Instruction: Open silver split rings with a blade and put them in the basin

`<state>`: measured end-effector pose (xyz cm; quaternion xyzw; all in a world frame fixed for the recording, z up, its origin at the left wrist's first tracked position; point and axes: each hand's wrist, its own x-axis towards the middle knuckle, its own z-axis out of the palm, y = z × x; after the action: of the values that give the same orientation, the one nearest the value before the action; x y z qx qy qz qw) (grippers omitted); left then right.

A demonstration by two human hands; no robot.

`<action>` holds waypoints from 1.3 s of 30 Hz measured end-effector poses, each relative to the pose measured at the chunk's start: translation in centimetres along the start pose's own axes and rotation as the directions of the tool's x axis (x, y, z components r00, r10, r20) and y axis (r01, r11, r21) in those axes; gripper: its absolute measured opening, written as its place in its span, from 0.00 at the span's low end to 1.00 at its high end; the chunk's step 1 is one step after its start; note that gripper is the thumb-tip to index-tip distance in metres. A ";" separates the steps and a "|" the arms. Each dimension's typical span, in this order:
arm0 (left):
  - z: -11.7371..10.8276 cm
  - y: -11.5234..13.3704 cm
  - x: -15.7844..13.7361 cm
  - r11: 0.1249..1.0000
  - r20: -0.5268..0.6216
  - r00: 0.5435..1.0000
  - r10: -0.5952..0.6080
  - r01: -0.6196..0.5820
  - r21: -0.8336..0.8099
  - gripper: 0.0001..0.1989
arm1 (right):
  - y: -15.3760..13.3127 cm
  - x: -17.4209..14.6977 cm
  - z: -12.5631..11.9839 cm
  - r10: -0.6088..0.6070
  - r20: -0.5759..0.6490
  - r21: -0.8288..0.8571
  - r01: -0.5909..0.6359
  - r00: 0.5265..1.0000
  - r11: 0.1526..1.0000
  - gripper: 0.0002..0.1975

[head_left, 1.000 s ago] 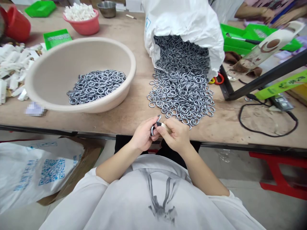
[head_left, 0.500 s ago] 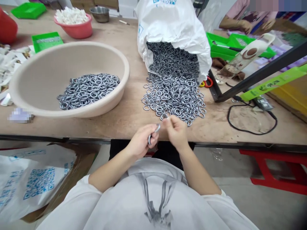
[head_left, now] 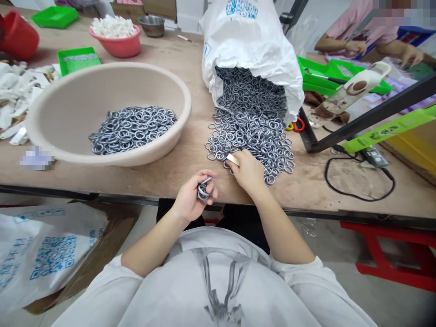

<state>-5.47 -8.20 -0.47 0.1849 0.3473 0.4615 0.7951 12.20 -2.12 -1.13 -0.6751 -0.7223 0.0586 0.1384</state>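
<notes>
My left hand (head_left: pixel 194 195) is curled around several metal rings (head_left: pixel 203 190) just above the table's front edge. My right hand (head_left: pixel 250 172) grips a small pale flat tool with a dark tip (head_left: pixel 233 159), its exact kind unclear. This hand is at the near edge of a spilled pile of grey rings (head_left: pixel 252 131). The pile runs out of the mouth of a white sack (head_left: pixel 252 41) lying on the table. To the left stands a large beige basin (head_left: pixel 68 95) with more grey rings (head_left: pixel 132 129) in it.
Behind the basin are a green tray (head_left: pixel 79 61), a red bowl (head_left: pixel 116 43) of white pieces and a steel bowl (head_left: pixel 151 26). A black metal bar (head_left: pixel 374 106), a bottle (head_left: pixel 350 93) and a looped cable (head_left: pixel 327 177) lie right. A co-worker's hands (head_left: pixel 357 47) are beyond.
My right hand has moved forward onto the near edge of the ring pile, and the pale tool now shows. My left hand has turned, exposing several rings. The view has shifted slightly.
</notes>
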 end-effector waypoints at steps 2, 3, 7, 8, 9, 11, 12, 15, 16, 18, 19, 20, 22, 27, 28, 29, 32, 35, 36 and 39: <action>0.0 0.2 0.3 0.999 -0.031 0.999 -0.029 0.029 -0.019 0.11 | 0.5 0.1 -0.1 0.008 -0.056 0.077 -0.003 0.998 0.997 0.11; 0.0 0.2 0.5 0.999 -0.040 0.999 -0.034 0.034 -0.014 0.13 | 0.8 0.0 -0.3 0.018 -0.096 0.144 -0.004 0.995 0.990 0.10; 0.3 -0.3 1.5 0.974 -0.031 0.988 0.151 -0.144 0.176 0.20 | 0.9 -1.4 -1.4 0.055 -0.084 0.658 0.014 0.995 0.753 0.14; 0.4 -0.5 1.7 0.939 -0.016 0.972 0.236 -0.224 0.259 0.20 | 0.7 -2.0 -1.7 0.036 -0.009 0.785 -0.015 0.999 0.619 0.16; 0.5 -0.8 1.8 0.890 0.009 0.949 0.314 -0.298 0.344 0.19 | 0.3 -2.7 -2.0 0.004 0.068 0.875 -0.061 0.998 0.481 0.18; 0.7 -1.2 1.8 0.775 0.080 0.904 0.419 -0.402 0.488 0.17 | -0.5 -3.9 -2.3 -0.052 0.173 0.949 -0.152 0.984 0.275 0.21; 0.8 -1.3 1.7 0.717 0.116 0.885 0.452 -0.438 0.542 0.16 | -0.9 -4.4 -2.4 -0.058 0.195 0.960 -0.178 0.979 0.217 0.21; 0.9 -1.5 1.3 0.601 0.185 0.843 0.505 -0.497 0.626 0.14 | -1.7 -5.3 -2.1 -0.027 0.201 0.970 -0.195 0.979 0.144 0.21; 0.8 -1.5 1.3 0.603 0.189 0.845 0.500 -0.496 0.625 0.15 | -1.8 -5.4 -2.0 -0.008 0.195 0.971 -0.192 0.981 0.139 0.21; 0.8 -1.4 1.2 0.676 0.177 0.876 0.449 -0.462 0.574 0.17 | -2.0 -5.5 -1.7 0.024 0.175 0.973 -0.176 0.984 0.146 0.21; 0.7 -1.4 1.2 0.728 0.168 0.896 0.411 -0.434 0.531 0.18 | -2.1 -5.6 -1.6 0.026 0.168 0.973 -0.170 0.986 0.156 0.21; 0.7 -1.3 1.2 0.775 0.161 0.913 0.376 -0.405 0.485 0.19 | -2.2 -5.7 -1.6 0.022 0.163 0.972 -0.165 0.986 0.166 0.20; 0.6 -1.3 1.2 0.839 0.157 0.933 0.324 -0.360 0.409 0.20 | -2.5 -5.9 -1.5 0.007 0.149 0.973 -0.148 0.989 0.177 0.20; 0.6 -1.6 1.0 0.905 0.182 0.955 0.235 -0.284 0.318 0.20 | -2.8 -6.0 -1.4 0.003 0.059 0.975 -0.058 0.998 0.215 0.21; 0.6 -1.7 0.9 0.915 0.183 0.959 0.216 -0.264 0.304 0.20 | -2.7 -5.8 -1.3 -0.003 0.046 0.973 -0.044 0.999 0.226 0.19; 0.7 -1.7 0.8 0.926 0.184 0.963 0.198 -0.245 0.288 0.20 | -2.6 -5.7 -1.2 -0.006 0.034 0.971 -0.031 0.999 0.236 0.18; 1.0 -1.7 0.6 0.954 0.180 0.969 0.167 -0.205 0.219 0.21 | -2.2 -5.8 -0.9 0.000 -0.041 0.945 0.039 0.999 0.325 0.18; 1.3 -1.5 0.5 0.973 0.143 0.978 0.150 -0.172 0.155 0.22 | -2.1 -6.6 -0.8 -0.081 -0.185 0.813 0.199 0.979 0.547 0.21; 1.4 -1.5 0.5 0.977 0.126 0.982 0.143 -0.161 0.142 0.22 | -2.1 -6.9 -0.8 -0.129 -0.220 0.746 0.252 0.967 0.616 0.22; 1.6 -1.4 0.4 0.983 0.079 0.988 0.133 -0.142 0.117 0.21 | -2.3 -7.6 -0.8 -0.230 -0.266 0.572 0.346 0.936 0.743 0.23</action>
<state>-3.34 -8.48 -0.35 0.2728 0.3330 0.4864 0.7604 10.61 -9.90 -0.61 -0.4761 -0.7446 0.2059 0.4201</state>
